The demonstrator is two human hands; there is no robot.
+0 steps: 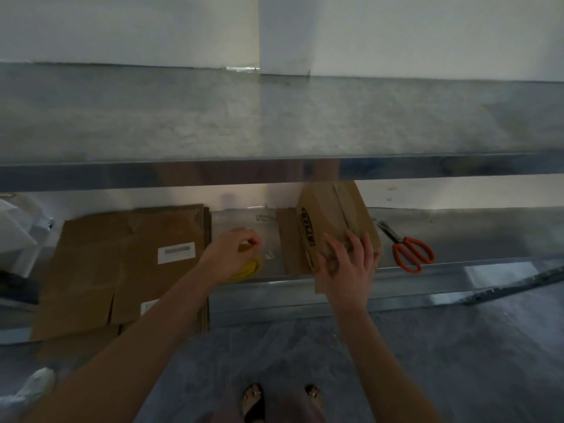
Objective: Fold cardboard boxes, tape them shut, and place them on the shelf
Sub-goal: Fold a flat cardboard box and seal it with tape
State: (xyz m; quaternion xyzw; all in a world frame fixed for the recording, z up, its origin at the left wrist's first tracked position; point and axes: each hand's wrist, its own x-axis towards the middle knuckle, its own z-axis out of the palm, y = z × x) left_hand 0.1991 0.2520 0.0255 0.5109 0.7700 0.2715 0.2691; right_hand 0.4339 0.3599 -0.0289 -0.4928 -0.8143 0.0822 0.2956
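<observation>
Cardboard dominates the head view: a folded box (331, 219), printed in black along one side, is tilted on the lower shelf (427, 277), with its near end overhanging the front rim. It is steadied by the right hand (348, 265), whose fingers (364, 248) are spread flat and straight across the near end of the box. To the left, the left hand (233, 251) is laid on a yellow roll (251, 268) on the same shelf; its fingers are curled round the roll, with thumb and forefinger drawn together above it. Further left, a stack of flat boxes (122, 264) with white labels is spread over the shelf and hangs past its edge. Orange-handled scissors (410, 250) are seen just right of the box, apart from it, blades pointing towards the wall. Above, the upper shelf (274, 123), grey metal, is blurred. Two sandalled feet (253, 401) are seen on the grey floor below.
</observation>
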